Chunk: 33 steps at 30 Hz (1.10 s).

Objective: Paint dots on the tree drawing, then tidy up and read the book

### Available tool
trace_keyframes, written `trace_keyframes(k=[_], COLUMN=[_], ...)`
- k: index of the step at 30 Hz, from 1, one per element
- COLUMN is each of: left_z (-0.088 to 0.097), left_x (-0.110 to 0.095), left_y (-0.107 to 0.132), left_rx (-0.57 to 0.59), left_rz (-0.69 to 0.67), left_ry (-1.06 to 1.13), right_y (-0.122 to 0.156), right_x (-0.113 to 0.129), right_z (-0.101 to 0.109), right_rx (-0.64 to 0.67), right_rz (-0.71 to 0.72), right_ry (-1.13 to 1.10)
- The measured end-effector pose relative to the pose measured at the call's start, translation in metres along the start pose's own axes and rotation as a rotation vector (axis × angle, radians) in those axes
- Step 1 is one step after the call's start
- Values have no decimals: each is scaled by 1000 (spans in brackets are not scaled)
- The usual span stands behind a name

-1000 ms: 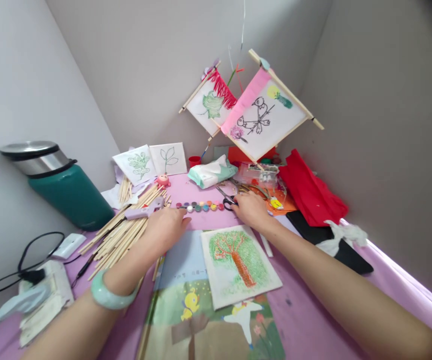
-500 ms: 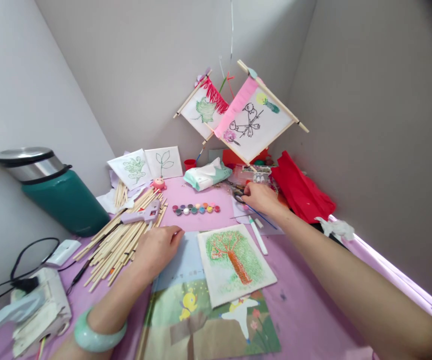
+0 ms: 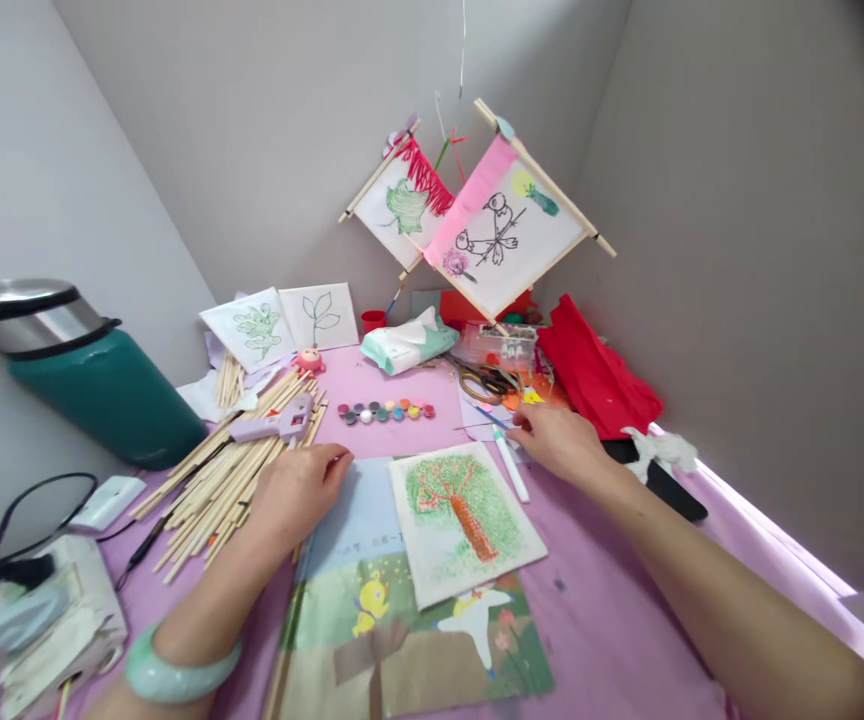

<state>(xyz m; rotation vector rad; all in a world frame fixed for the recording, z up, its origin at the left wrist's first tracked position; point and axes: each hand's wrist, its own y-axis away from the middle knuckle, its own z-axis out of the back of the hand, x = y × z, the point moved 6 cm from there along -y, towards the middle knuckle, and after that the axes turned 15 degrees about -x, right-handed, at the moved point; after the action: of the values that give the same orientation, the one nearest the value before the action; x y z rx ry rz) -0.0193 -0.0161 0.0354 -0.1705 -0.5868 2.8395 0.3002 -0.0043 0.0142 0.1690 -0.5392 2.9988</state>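
Note:
My left hand (image 3: 298, 495), a pale green bangle (image 3: 183, 672) on its wrist, rests with fingers curled together at the upper left edge of a picture book (image 3: 394, 660). Nothing shows in it, though its underside is hidden. On the book lies a white canvas panel (image 3: 468, 520) with a brown-trunked green tree. My right hand (image 3: 561, 440) is beyond the panel, thumb and fingers pinched at a thin blue paintbrush (image 3: 486, 413); the brush's far part is covered by the hand. Just left of those fingers is a white marker (image 3: 511, 465). Black-handled scissors (image 3: 483, 382) lie behind.
A glue gun (image 3: 276, 425) lies on many wooden sticks (image 3: 233, 500). A paint pot strip (image 3: 387, 412) and a wipes pack (image 3: 409, 342) are further back. Hanging pictures (image 3: 507, 230) dangle above. A teal bottle (image 3: 109, 395) stands left; red cloth (image 3: 597, 370) lies right.
My right hand has moved back toward me, from the scissors to the blue paintbrush, uncovering the scissors. My left hand has stayed by the book. The view has shifted slightly.

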Motion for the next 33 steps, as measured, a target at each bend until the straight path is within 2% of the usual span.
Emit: trace_keyframes(k=[3,7,10,14,17,20,22,24,28,31,33], left_z=[-1,1,3,5,6,9,12,16,19,18,18], left_x=[0,-1,-4,-10,-15,-24,-34,-49,-80,-79,-69], left_y=[1,4,5,6,7,7,7,7,6,4,2], left_rx=[-5,-11,-34,-63,-76,-48,12,87,184,121,65], left_rz=[-5,-7,-24,-56,-74,-58,-11,30,23,109,182], left_ry=[-4,10,30,85,162,327,479,656,969,1031,996], right_y=[6,11,21,34,36,36,37,43,60,68,64], right_x=[-2,-2,9,24,25,29,42,64,116,132,125], right_z=[-2,7,10,3,2,12,23,32,47,53,55], right_rx=[9,-25,-46,-36,-32,-40,-44,-35,-53,-93,-93], right_rz=[-12,-27,-11,-8,-46,-65,-40,-4,7,68,129], right_ry=[15,37,27,-10,-52,-155,-266,-426,-886,-962,-901])
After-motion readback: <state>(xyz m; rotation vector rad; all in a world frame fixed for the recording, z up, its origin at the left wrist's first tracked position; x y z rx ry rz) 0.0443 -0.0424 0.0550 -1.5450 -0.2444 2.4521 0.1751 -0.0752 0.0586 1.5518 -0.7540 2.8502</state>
